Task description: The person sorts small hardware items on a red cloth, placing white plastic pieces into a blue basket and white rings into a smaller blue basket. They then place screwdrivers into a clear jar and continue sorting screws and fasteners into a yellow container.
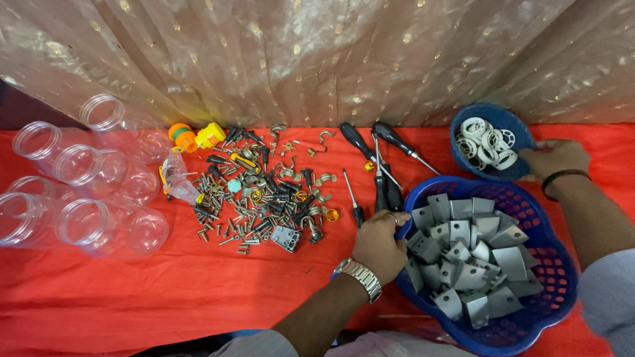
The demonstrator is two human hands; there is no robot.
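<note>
1. While the left hand (378, 243) rests on the near-left rim of the large blue basket (522, 324), its fingers are curled shut over that rim; a metal wristwatch (359, 275) sits on the wrist.
2. Grey metal angle brackets (468, 254) fill the large blue basket in a loose heap.
3. Right hand (554, 160): closed on the right edge of the small blue bowl (488, 116), which stands just behind the large blue basket; a dark band circles the wrist.
4. White rings (486, 143) lie inside the small blue bowl.
5. Black-handled screwdrivers (380, 165) lie just left of the large blue basket on the red-covered worktop (132, 291).
6. Farther left of the basket: a scattered pile of screws, hooks and clamps (264, 195).
7. Well to the left of the basket: clear plastic jars (86, 192) lying on their sides.
</note>
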